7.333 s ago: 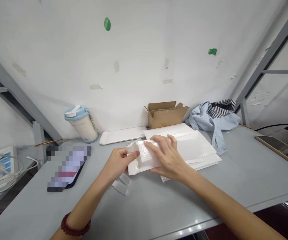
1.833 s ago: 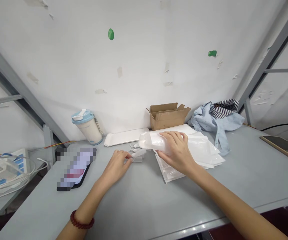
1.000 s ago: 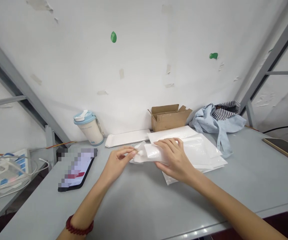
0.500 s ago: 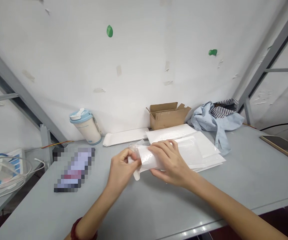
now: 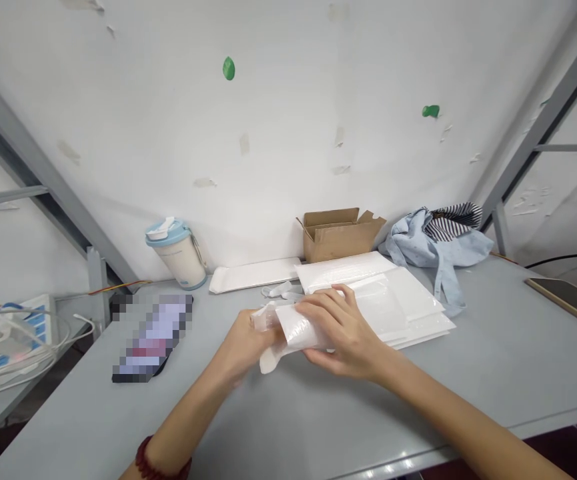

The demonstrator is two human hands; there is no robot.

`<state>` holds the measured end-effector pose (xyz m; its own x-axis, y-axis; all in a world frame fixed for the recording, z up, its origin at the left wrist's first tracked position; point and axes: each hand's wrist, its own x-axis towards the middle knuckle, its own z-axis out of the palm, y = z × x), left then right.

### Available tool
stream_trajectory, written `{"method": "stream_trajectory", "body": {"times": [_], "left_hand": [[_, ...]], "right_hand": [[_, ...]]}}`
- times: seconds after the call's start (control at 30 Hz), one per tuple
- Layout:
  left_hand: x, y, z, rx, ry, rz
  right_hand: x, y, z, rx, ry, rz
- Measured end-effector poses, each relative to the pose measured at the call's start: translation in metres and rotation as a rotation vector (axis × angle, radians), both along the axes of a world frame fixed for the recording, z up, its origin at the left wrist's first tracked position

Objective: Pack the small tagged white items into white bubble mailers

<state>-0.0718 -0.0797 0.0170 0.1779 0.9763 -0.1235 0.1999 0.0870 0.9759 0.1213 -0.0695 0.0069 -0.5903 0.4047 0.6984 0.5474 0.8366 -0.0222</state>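
Note:
A white padded bubble mailer (image 5: 301, 330) is held above the table, its mouth gaping toward the left and its flap hanging down. My right hand (image 5: 341, 330) is closed around the mailer's body, with the thumb underneath and the fingers over the top. At the open end is my left hand (image 5: 243, 343); its fingers reach into the mouth and are hidden by the mailer, so their grip does not show. Behind the hands, thin whitish curled strips (image 5: 281, 290) lie on the table. A stack of flat white mailers (image 5: 408, 300) lies partly behind my right hand.
On the grey table (image 5: 288, 420) stand a cup with a blue lid (image 5: 178, 257) and an open cardboard box (image 5: 343, 237). A long white packet (image 5: 255, 275) lies by the wall. A pixelated phone-like object (image 5: 153, 340) is left, blue cloth (image 5: 438, 240) right, tangled cables (image 5: 13, 340) far left.
My left fingers have gone from pinching at the mailer's edge to inside its mouth, which gapes wider. The curled strips behind show more fully. The view has shifted slightly.

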Motion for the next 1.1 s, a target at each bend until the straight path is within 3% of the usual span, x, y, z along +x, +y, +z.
{"method": "stream_trajectory", "body": {"times": [0.23,0.33,0.5,0.63,0.8,0.97,1.1], "left_hand": [[0.007,-0.003,-0.001,0.012,0.003,0.094],[0.000,-0.001,0.004,-0.009,-0.063,0.059],[-0.009,-0.001,0.010,-0.032,-0.175,0.096],[-0.007,-0.001,0.006,0.070,-0.141,0.155],[0.002,-0.008,0.004,0.203,0.003,0.185],[0.006,-0.014,0.007,0.198,-0.053,0.090],[0.005,-0.015,0.008,0.314,-0.028,0.111]], "right_hand": [[0.000,-0.004,0.001,-0.009,-0.078,0.032],[0.001,-0.002,0.000,0.040,-0.160,-0.048],[-0.001,-0.003,-0.002,0.289,-0.206,-0.176],[-0.007,-0.009,-0.003,0.299,-0.259,-0.213],[-0.010,-0.011,-0.006,0.328,-0.190,-0.217],[-0.007,-0.009,-0.008,0.359,-0.089,-0.185],[-0.004,-0.007,-0.007,0.372,-0.015,-0.150]]}}
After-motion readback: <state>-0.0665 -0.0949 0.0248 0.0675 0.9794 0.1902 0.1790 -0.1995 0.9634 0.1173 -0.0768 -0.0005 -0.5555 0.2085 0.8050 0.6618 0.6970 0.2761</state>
